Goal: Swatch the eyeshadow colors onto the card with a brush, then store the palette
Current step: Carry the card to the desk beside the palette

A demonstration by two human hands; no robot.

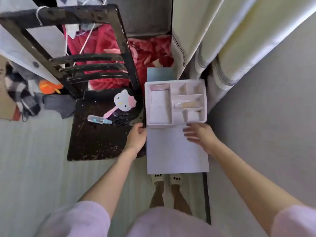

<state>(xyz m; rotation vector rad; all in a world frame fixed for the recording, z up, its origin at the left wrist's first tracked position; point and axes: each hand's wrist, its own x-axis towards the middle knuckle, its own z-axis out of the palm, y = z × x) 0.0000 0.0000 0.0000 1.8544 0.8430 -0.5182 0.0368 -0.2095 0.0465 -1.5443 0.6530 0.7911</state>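
A pale pink organizer tray (176, 123) with several compartments stands at the far end of a white tabletop (176, 156). A flat pale pink case (159, 106) lies in its large left compartment; I cannot tell whether it is the palette. A clear-wrapped beige item (186, 104) lies in the middle compartment. My left hand (136, 136) is at the tabletop's left edge by the tray's front left corner, fingers loosely curled with nothing visible in them. My right hand (199, 133) hovers over the tabletop just in front of the tray, fingers straight. No brush or card is visible.
A black chair (102, 141) stands to the left; on its seat lie a cat-shaped hand mirror (124, 101), a small clear bottle (98, 119) and black hair clips (121, 119). Red bedding (145, 53) lies behind, and a curtain (222, 40) hangs on the right. My slippered feet (168, 179) are below the table.
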